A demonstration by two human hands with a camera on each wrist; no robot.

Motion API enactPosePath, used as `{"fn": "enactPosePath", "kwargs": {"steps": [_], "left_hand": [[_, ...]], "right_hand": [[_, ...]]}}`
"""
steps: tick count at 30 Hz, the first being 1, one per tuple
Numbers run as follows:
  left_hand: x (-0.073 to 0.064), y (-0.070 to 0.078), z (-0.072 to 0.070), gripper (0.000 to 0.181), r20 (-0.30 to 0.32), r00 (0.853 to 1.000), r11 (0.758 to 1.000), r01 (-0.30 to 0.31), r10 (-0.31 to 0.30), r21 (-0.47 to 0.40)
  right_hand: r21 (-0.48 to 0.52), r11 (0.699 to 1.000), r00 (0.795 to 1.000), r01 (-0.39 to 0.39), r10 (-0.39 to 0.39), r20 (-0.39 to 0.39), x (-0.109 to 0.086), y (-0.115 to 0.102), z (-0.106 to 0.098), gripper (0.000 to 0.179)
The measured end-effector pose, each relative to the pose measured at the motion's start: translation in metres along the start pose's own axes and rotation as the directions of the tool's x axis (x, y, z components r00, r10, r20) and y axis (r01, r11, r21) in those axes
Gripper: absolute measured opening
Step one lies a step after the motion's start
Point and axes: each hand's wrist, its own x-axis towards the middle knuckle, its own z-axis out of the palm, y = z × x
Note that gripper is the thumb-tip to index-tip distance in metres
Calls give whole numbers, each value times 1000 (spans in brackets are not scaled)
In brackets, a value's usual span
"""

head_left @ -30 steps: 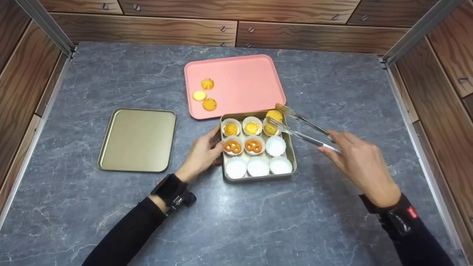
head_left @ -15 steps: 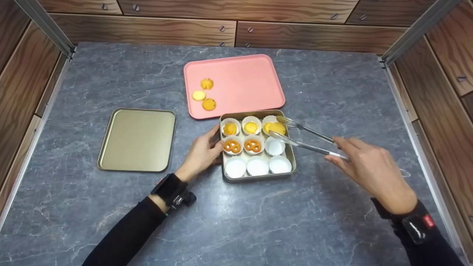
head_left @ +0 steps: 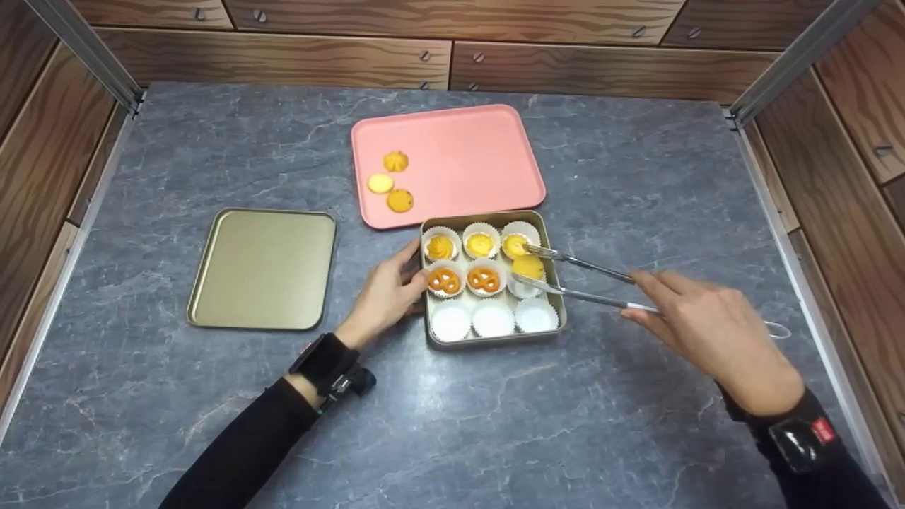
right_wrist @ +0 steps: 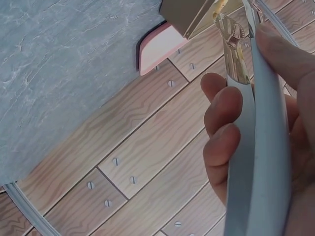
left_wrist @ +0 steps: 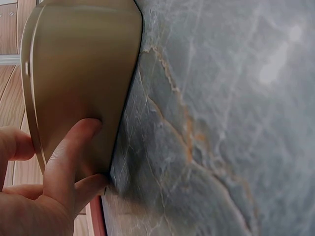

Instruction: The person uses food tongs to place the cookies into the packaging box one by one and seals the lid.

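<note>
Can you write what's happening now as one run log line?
left hand: touches tin | right hand: holds tongs | yellow cookie: between tong tips, at middle-row right cup | pink tray: three cookies

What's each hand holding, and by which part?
Right hand grips the tongs by their handles; a yellow cookie sits between the tips. Left hand touches the tin's side; no clear grip.

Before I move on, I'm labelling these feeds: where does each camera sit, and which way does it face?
Head: on the head, facing forward and down at a rectangular gold metal tin; both black-sleeved forearms, the left hand and right hand show.
Left wrist: worn there, facing the tin's outer wall and grey marbled tabletop; left fingers show.
Right wrist: worn there, facing past pale-handled metal tongs toward brown wood-grain panels; right fingers show.
Head and right wrist share the tongs and rectangular pink tray.
</note>
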Motion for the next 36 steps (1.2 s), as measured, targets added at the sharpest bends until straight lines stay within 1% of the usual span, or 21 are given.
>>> {"fn": "enactPosePath", "kwargs": {"steps": [4, 8, 12, 17, 23, 28, 33, 36], "left_hand": [[0, 0, 0, 68, 0, 1000, 1000, 3, -3, 12], [0, 0, 0, 68, -1, 1000, 1000, 11, -11, 20], [1, 0, 1, 68, 2, 1000, 1000, 20, -20, -18], [2, 0, 3, 68, 9, 1000, 998, 12, -11, -56], [2, 0, 3, 68, 8, 1000, 997, 11, -11, -72], [1, 1, 3, 68, 9, 1000, 998, 15, -14, -65], [0, 2, 2, 69, 13, 1000, 997, 19, -18, -77], [0, 2, 2, 69, 12, 1000, 998, 18, -17, -64]], "right_hand": [[-2, 1000, 1000, 9, -9, 23, 1, -1, -2, 56], [-24, 999, 999, 31, -30, 39, 5, -3, -6, 56], [-50, 997, 997, 57, -54, 52, 12, -4, -11, 56], [-80, 993, 995, 87, -82, 62, 21, -6, -15, 62], [-123, 985, 990, 120, -110, 82, 31, -10, -16, 52], [-129, 985, 990, 115, -103, 97, 35, -13, -15, 51], [-116, 989, 992, 95, -85, 93, 37, -13, -13, 53], [-103, 991, 992, 90, -80, 95, 37, -13, -14, 54]]}}
